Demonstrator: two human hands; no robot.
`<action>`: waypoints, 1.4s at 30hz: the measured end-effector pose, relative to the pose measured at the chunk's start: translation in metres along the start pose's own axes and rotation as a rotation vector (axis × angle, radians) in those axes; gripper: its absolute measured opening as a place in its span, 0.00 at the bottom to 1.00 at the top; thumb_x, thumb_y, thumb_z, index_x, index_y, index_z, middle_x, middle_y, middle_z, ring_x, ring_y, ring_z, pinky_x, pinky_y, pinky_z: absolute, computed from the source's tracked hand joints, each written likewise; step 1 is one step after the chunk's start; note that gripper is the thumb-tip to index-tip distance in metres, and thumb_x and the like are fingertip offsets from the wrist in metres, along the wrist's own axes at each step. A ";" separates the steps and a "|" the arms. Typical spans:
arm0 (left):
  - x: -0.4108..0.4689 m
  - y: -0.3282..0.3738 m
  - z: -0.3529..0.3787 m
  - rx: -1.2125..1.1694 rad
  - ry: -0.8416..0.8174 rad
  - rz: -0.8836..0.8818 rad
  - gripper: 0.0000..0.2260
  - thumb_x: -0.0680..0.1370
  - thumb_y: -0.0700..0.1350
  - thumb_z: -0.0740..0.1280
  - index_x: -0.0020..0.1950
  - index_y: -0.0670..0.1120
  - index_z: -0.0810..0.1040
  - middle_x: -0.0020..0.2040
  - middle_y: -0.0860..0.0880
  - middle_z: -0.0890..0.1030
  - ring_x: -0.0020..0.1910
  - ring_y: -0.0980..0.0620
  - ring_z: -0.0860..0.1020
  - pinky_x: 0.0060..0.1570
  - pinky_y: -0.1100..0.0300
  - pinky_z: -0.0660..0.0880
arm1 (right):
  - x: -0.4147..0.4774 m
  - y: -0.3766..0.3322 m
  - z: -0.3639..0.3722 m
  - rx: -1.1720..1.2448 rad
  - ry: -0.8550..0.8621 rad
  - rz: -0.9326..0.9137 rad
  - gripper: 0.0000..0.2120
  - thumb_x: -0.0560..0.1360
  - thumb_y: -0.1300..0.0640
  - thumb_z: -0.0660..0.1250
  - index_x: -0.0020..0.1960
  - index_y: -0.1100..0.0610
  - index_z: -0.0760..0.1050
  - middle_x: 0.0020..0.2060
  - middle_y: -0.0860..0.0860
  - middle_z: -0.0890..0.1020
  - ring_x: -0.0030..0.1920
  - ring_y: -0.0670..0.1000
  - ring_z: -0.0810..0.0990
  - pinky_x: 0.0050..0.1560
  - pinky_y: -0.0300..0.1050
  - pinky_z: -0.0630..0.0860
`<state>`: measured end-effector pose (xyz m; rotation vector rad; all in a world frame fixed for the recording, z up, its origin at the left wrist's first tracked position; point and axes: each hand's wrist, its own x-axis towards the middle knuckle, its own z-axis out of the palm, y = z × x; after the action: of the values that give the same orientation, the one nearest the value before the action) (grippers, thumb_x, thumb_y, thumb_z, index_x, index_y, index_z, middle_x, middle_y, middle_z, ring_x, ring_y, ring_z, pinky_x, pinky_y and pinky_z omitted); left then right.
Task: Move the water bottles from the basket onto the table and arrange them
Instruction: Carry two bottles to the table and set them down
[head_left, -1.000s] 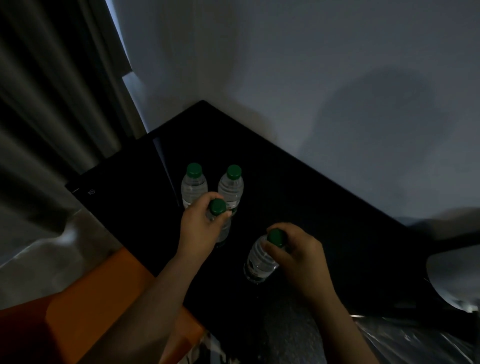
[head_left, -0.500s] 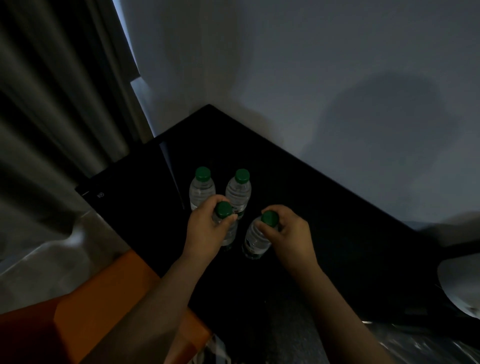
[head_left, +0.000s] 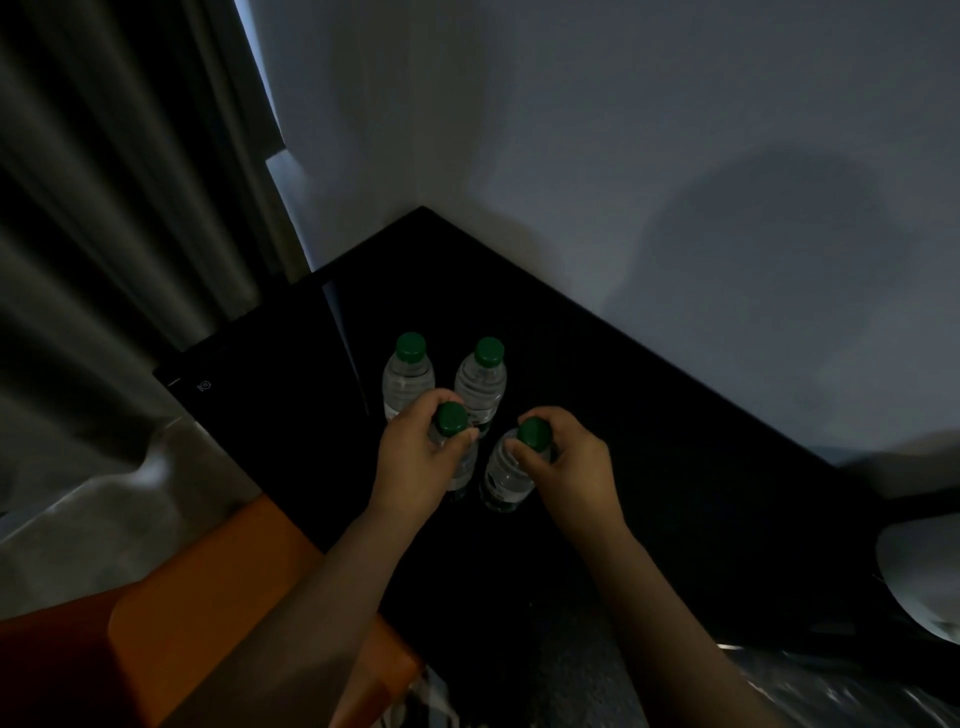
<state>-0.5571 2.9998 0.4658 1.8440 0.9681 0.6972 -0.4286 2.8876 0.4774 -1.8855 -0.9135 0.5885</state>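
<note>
The black surface (head_left: 701, 467) fills a corner: the wall (head_left: 623, 156) runs along its far edge and a grey curtain (head_left: 130, 208) hangs past its left end. All four bottles stand bunched near that left end, and to their right the surface stretches on, dark and wide. An orange seat (head_left: 208, 613) sits just off the near-left edge.

Both forearms reach in from below. The left hand (head_left: 415, 460) curls round the neck of the front-left bottle (head_left: 451, 419), thumb and fingers pinching under its green cap. The right hand (head_left: 576, 467) grips the front-right bottle (head_left: 506, 475) the same way, just beside it. That bottle looks slightly tilted.

Behind them the back-left bottle (head_left: 408, 379) and back-right bottle (head_left: 480, 384) stand upright, side by side, clear with green caps.
</note>
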 end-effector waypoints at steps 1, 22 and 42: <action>0.000 0.000 0.000 0.003 0.002 0.001 0.09 0.73 0.43 0.72 0.49 0.50 0.75 0.45 0.51 0.80 0.46 0.55 0.78 0.43 0.64 0.74 | 0.000 0.000 0.000 -0.011 -0.003 0.004 0.11 0.73 0.55 0.72 0.51 0.45 0.73 0.40 0.45 0.80 0.43 0.38 0.79 0.39 0.29 0.75; 0.008 0.008 -0.010 0.136 -0.069 0.019 0.07 0.74 0.40 0.70 0.50 0.44 0.75 0.44 0.46 0.79 0.44 0.51 0.76 0.43 0.61 0.72 | -0.042 0.001 -0.043 -0.605 -0.233 0.200 0.25 0.74 0.49 0.69 0.68 0.51 0.68 0.63 0.50 0.75 0.59 0.48 0.75 0.55 0.39 0.72; -0.036 0.039 -0.070 0.556 -0.348 0.259 0.18 0.74 0.47 0.69 0.63 0.49 0.74 0.59 0.50 0.75 0.57 0.52 0.74 0.54 0.61 0.72 | -0.059 -0.007 -0.044 -0.698 -0.298 0.209 0.23 0.74 0.49 0.69 0.66 0.50 0.69 0.59 0.49 0.76 0.55 0.47 0.77 0.54 0.41 0.75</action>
<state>-0.6180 2.9911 0.5281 2.5086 0.7411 0.2414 -0.4355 2.8192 0.5054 -2.5871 -1.2323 0.7542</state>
